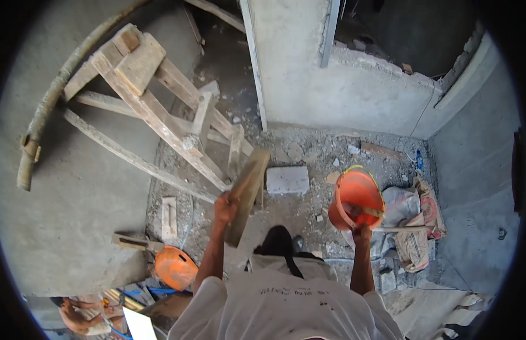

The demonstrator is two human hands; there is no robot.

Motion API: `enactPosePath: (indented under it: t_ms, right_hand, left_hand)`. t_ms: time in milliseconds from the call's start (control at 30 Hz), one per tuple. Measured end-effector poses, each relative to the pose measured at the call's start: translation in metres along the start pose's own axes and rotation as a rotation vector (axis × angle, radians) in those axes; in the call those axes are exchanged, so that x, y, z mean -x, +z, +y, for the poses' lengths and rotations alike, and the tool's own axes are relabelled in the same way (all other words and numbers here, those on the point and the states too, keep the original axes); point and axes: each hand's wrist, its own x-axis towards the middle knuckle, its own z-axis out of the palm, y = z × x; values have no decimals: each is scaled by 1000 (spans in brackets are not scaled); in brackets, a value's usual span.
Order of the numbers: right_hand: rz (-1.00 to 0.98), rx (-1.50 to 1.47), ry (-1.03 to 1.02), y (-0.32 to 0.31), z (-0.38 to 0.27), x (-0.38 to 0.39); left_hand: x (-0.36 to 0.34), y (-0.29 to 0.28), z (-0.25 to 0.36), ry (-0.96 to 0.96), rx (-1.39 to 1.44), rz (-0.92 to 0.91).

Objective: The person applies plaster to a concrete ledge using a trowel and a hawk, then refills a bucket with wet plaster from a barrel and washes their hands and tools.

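Note:
My left hand (225, 208) is closed on the edge of a long, flat wooden board (247, 195), which stands tilted in front of me. In my right hand (362, 233) is the near rim of an orange bucket (359, 184), tipped so that its inside shows. A short yellowish strip (373, 212) lies across the bucket's near right side; its kind is unclear. Just beyond the board is a pale rectangular block (287, 179) on the ground. My right fingers are partly hidden.
Rough wooden trestle (155, 116) leans at the left, beside a bent pole (53, 96). Crumpled sacks (413, 226) lie right of the bucket. An orange hard-looking shell (175, 267) sits at lower left. Another person (79, 317) is farther off. Rubble covers the floor.

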Motion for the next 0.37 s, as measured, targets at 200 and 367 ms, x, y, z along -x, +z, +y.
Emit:
enactPosePath:
  t_ms: [200,367]
  right_hand:
    - [-116,238,-79,41,-39,-41]
    - [104,447,-89,119,-82,-36]
  left_hand:
    - [-139,38,29,-213,359,32]
    - [-230,50,71,-387,589,113]
